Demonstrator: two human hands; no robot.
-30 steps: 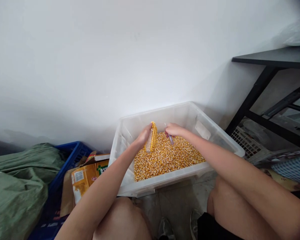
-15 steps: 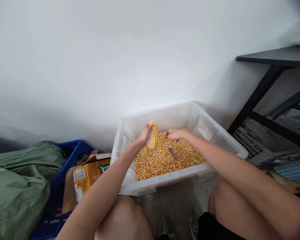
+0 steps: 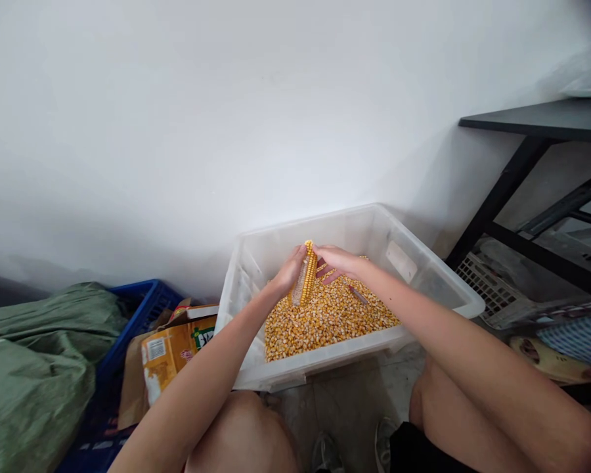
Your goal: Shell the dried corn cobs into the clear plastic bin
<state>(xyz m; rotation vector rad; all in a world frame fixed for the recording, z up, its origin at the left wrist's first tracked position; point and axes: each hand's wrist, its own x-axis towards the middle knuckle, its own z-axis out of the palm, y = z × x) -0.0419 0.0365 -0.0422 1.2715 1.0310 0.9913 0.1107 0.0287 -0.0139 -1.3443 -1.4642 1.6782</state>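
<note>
My left hand [image 3: 289,269] is closed around an ear of corn [image 3: 307,279], held tilted over the bin. One side of the ear is stripped to the pale cob, while rows of yellow kernels remain on the other. My right hand [image 3: 339,260] is at the ear's upper right, its thumb against the kernels and its other fingers spread below. Beneath both hands, loose corn kernels [image 3: 320,332] cover the floor of a translucent plastic bin [image 3: 261,376]. A slim, pointed object with a reddish end [image 3: 358,295] lies on the kernels.
At left stand a blue crate [image 3: 140,305], a green sack [image 3: 34,368] and a torn yellow-orange carton [image 3: 160,361]. A black-framed table [image 3: 536,121] is on the right, with a white plastic basket [image 3: 490,289] below it. The wall [image 3: 276,118] rises behind the bin.
My right hand has moved left from over the kernels to the ear, and its fingers have spread. The ear has shifted slightly right and turned a little in my left hand.
</note>
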